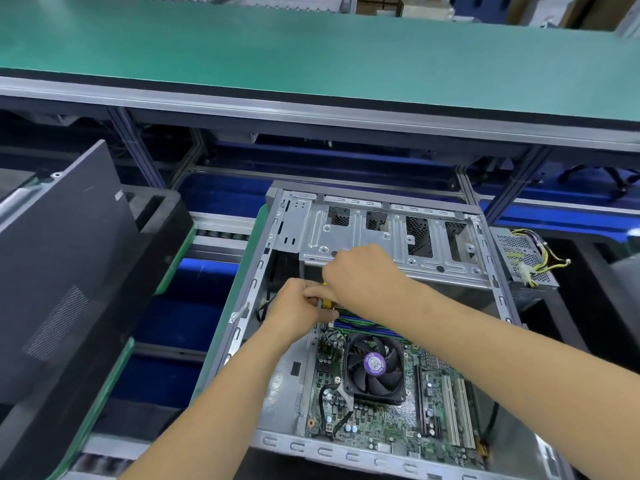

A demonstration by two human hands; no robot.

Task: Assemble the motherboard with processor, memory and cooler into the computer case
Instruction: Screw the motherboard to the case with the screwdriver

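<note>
An open grey computer case [242,327] lies on its side at the centre. The green motherboard [388,420] sits inside it, with a black cooler fan [374,367] carrying a purple label. Memory slots [367,325] run just beyond the fan, partly covered by my arms. My left hand [298,301] and my right hand [360,271] meet above the far left corner of the board. Both pinch a small yellow-and-silver part [325,303]; what it is I cannot tell. The silver drive cage [381,237] spans the case's far end.
A dark side panel [62,258] leans at the left on a black tray. A power supply [523,258] with yellow wires sits right of the case. A green-topped bench [311,53] runs across the back. Blue conveyor belt [194,306] shows left of the case.
</note>
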